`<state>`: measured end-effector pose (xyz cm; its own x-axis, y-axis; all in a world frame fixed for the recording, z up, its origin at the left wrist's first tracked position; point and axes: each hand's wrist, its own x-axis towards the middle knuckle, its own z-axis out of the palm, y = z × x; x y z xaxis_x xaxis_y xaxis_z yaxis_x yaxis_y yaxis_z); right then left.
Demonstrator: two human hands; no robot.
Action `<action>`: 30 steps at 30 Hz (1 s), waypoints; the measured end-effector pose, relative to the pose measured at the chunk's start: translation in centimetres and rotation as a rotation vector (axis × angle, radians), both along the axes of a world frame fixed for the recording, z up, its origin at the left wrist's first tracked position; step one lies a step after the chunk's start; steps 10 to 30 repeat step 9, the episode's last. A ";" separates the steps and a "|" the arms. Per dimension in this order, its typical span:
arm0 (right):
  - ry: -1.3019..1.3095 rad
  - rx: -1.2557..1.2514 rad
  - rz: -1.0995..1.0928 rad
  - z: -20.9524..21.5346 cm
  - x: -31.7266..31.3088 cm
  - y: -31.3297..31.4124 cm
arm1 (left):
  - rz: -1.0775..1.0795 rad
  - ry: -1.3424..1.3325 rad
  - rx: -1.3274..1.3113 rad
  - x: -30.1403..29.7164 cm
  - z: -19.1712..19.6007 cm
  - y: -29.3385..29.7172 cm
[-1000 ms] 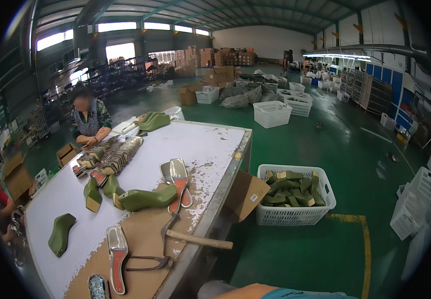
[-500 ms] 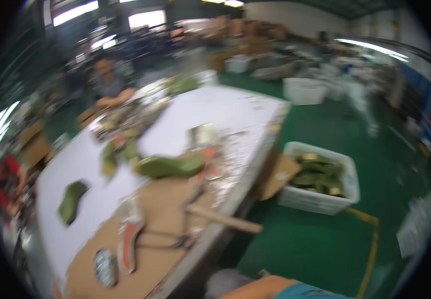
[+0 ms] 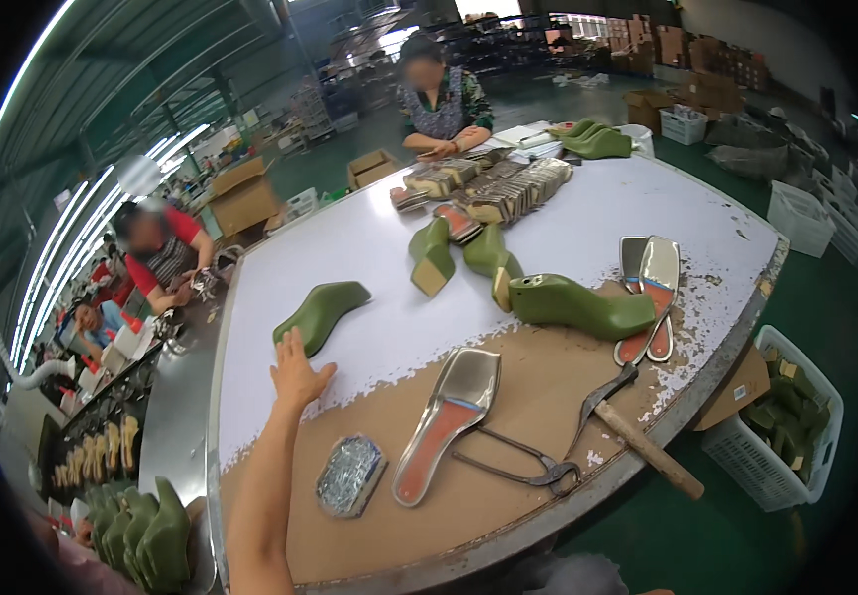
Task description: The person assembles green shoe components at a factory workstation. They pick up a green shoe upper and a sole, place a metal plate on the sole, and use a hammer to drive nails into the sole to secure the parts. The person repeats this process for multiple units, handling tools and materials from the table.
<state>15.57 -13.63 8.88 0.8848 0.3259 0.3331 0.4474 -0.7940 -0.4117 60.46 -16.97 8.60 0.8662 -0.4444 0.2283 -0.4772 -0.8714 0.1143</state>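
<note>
My left hand (image 3: 298, 372) reaches over the table from the lower edge, fingers spread and thumb out to the right. Its fingertips are at the near end of a green shoe last (image 3: 322, 309); whether they press on it I cannot tell. Nothing is in its grasp. To the right lie more green lasts, among them a long one on its side (image 3: 582, 305). Nearer me are a shiny insole with an orange-red front part (image 3: 434, 446), a silvery wrapped block (image 3: 350, 477), metal pincers (image 3: 518, 464) and a wooden-handled hammer (image 3: 652, 451). My right hand is out of view.
Stacked insoles (image 3: 523, 193) lie at the table's far side, where a person (image 3: 444, 104) leans. Another person in red (image 3: 166, 253) works at the left bench. A white crate of lasts (image 3: 786, 426) stands right of the table, beside a cardboard flap (image 3: 741, 392).
The view has swung left and sharpened. My left hand and forearm have come in beside the single last. The forearm and blue sleeve at the lower right have gone out of view.
</note>
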 end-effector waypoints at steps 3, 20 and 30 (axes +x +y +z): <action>0.037 -0.017 -0.023 -0.8 0.6 -0.3 | 0.053 0.042 0.067 1.6 0.1 -2.4; 0.452 0.048 0.084 2.2 1.3 -3.2 | 0.065 0.057 -0.009 6.1 -1.7 -4.5; 0.452 0.048 0.084 2.2 1.3 -3.2 | 0.065 0.057 -0.009 6.1 -1.7 -4.5</action>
